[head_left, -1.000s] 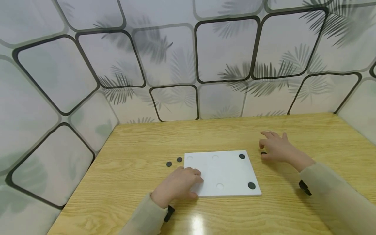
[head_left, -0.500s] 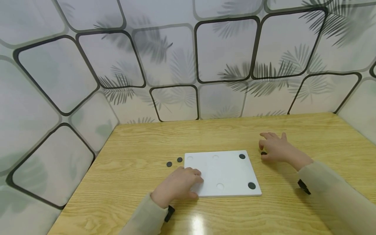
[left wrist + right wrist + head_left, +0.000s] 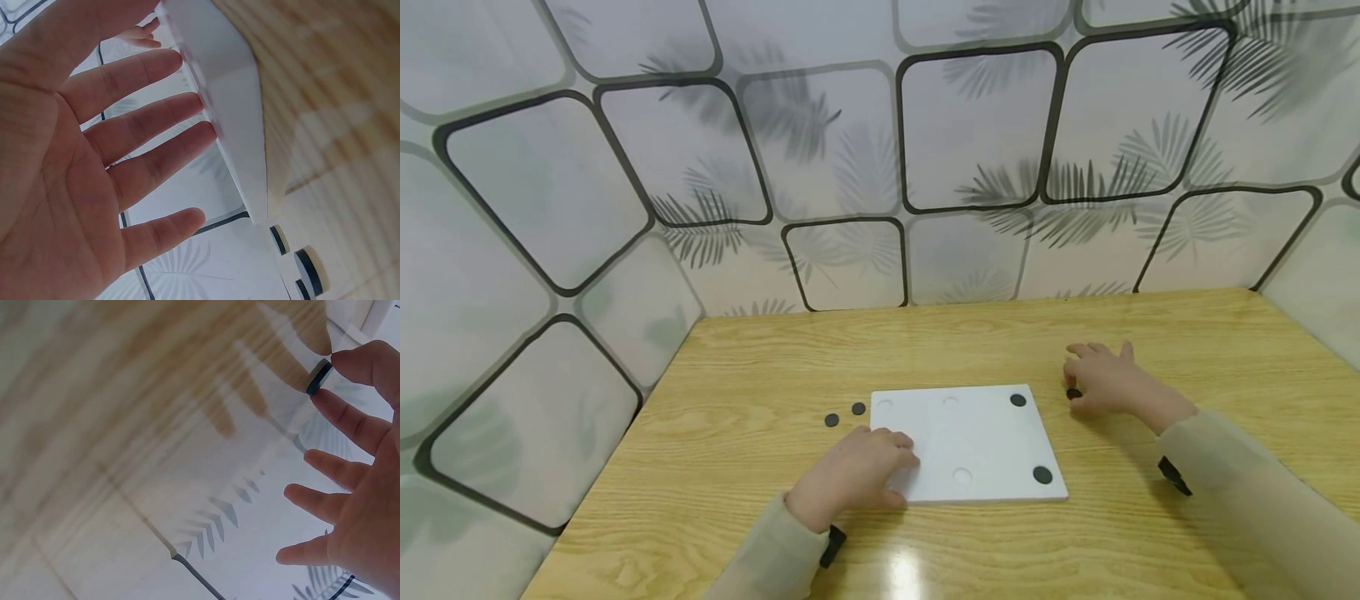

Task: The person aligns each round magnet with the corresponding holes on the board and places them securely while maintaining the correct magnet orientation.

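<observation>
A white board [image 3: 977, 437] with round recesses lies on the table. One black disc [image 3: 1018, 400] sits at its far right corner, another black disc [image 3: 1042, 474] at its near right corner. My left hand [image 3: 859, 475] rests at the board's near left corner, covering part of it. In the left wrist view, the fingers [image 3: 156, 150] are spread and extended, tips at the board's edge. To the right of the board, my right hand [image 3: 1108, 379] pinches a small black disc [image 3: 319, 377] by its rim between thumb and index fingertips, close over the table; its other fingers are spread.
Beyond the board's left edge lie two loose black discs [image 3: 846, 413]. The wood-grain table [image 3: 760, 358] runs back to a wall [image 3: 842, 150] patterned with rounded frames and palm leaves. Dark bands show at both wrists.
My right hand shifts only slightly, and the disc at its fingertips shows a little more. My left hand, the board and the other discs stay where they were.
</observation>
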Tool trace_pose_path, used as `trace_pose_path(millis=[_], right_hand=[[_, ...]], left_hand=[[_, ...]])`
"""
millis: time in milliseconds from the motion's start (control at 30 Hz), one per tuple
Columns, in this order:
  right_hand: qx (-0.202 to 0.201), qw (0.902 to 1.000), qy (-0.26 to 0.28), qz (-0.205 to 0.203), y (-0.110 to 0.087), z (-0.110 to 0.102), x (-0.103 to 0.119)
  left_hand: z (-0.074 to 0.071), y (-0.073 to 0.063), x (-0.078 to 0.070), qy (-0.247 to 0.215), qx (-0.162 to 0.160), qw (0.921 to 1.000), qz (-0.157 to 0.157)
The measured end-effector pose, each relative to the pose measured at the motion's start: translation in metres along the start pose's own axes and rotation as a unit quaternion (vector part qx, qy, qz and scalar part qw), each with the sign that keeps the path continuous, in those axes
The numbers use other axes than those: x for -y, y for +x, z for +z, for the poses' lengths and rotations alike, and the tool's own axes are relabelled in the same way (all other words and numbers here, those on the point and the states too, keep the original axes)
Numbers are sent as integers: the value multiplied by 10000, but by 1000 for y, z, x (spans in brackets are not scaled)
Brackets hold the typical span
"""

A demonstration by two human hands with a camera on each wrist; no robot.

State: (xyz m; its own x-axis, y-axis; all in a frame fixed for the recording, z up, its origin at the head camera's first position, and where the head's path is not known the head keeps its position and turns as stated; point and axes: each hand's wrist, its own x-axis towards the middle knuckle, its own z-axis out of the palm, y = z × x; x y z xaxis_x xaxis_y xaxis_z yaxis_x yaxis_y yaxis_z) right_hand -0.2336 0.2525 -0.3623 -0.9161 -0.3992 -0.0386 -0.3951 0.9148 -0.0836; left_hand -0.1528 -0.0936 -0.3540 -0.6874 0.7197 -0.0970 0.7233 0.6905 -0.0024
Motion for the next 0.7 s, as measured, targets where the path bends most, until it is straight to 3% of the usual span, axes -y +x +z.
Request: trace_pose_path(millis=[700], right_hand=[[177,9997,-133,69,-2,-2,6]], left_hand=[[0,0,-1,40,4,10000,9]])
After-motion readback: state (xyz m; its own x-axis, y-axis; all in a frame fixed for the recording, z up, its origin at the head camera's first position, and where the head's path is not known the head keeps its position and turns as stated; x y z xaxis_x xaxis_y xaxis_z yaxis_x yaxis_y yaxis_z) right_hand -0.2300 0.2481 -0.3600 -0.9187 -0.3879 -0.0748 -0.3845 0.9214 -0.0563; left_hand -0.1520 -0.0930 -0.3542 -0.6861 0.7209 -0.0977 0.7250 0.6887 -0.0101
